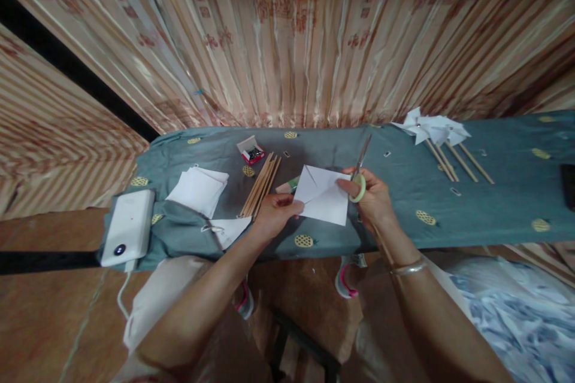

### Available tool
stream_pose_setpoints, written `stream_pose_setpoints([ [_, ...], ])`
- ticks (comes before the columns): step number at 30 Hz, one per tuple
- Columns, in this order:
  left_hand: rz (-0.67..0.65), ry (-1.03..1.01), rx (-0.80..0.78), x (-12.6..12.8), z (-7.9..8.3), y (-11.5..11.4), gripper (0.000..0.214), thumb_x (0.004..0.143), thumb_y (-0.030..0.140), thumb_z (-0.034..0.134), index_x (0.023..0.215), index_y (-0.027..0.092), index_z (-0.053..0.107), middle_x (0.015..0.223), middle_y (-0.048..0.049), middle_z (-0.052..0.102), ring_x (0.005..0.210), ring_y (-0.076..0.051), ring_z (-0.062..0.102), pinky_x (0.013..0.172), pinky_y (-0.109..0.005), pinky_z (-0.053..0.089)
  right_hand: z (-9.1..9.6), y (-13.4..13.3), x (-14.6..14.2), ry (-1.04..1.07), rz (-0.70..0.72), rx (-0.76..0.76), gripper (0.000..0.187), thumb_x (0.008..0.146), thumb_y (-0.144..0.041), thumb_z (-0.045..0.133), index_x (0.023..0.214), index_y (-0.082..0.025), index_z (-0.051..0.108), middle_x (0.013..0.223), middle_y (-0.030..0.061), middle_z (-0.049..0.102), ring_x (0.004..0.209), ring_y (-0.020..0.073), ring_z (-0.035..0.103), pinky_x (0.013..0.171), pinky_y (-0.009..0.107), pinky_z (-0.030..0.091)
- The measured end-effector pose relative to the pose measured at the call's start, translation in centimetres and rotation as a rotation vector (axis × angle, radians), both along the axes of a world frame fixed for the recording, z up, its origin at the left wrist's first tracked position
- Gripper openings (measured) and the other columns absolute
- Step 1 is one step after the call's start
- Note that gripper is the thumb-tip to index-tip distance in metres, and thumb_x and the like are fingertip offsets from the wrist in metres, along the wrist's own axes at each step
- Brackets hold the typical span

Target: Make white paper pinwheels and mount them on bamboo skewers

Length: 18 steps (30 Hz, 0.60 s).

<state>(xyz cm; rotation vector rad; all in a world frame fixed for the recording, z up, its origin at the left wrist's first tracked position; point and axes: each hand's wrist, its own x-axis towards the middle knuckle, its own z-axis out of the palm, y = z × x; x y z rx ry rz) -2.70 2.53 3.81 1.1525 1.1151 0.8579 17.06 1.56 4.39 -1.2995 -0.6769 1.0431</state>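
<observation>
A square of white paper (327,203), with a slit running in from its upper left corner and a diagonal crease, is held up over the table between both hands. My left hand (277,214) pinches its lower left edge. My right hand (374,194) has its thumb on the paper's right edge and also grips scissors (358,187) by their pale green handles, blades pointing up and away. Left of my left hand lie several wooden sticks (261,185). A folded or cut white paper piece (231,231) rests near the left forearm.
A stack of white paper squares (197,188) and a white power bank (128,227) with a cable lie on the left. Behind the sticks stands an open small box (251,151) of dark pins. Finished paper pinwheels (433,130) on sticks lie at the right. A patterned curtain (287,42) hangs behind.
</observation>
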Motion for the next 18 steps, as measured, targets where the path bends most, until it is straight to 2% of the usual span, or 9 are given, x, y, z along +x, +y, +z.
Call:
stream_pose_setpoints([
  [4,-0.009,0.037,0.007,-0.2,0.4,0.0,0.02,0.061,0.028,0.068,0.045,0.018,0.062,0.048,-0.0004,0.057,0.051,-0.012,0.048,0.056,-0.025,0.036,0.2,0.0,0.3,0.003,-0.015,-0.013,0.036,0.045,-0.03,0.087,0.073,-0.022,0.067,0.055,-0.009,0.053,0.05,0.0076,0.044,0.049,0.023,0.035],
  [13,0.027,-0.052,-0.051,-0.2,1.0,0.0,0.015,0.056,0.03,0.074,0.048,0.019,0.066,0.049,0.0,0.061,0.048,-0.011,0.05,0.053,-0.024,0.039,-0.2,0.0,1.0,-0.021,-0.043,0.018,0.033,0.05,-0.03,0.086,0.075,-0.023,0.067,0.057,-0.0087,0.054,0.051,0.0081,0.046,0.049,0.023,0.037],
  [18,0.047,-0.056,-0.067,-0.9,1.1,0.4,0.014,0.054,0.03,0.075,0.052,0.018,0.069,0.051,0.0,0.062,0.048,-0.011,0.051,0.053,-0.024,0.04,-0.2,0.3,1.6,0.037,-0.07,0.021,0.033,0.049,-0.027,0.086,0.077,-0.022,0.068,0.057,-0.0084,0.058,0.051,0.0089,0.05,0.051,0.024,0.039],
])
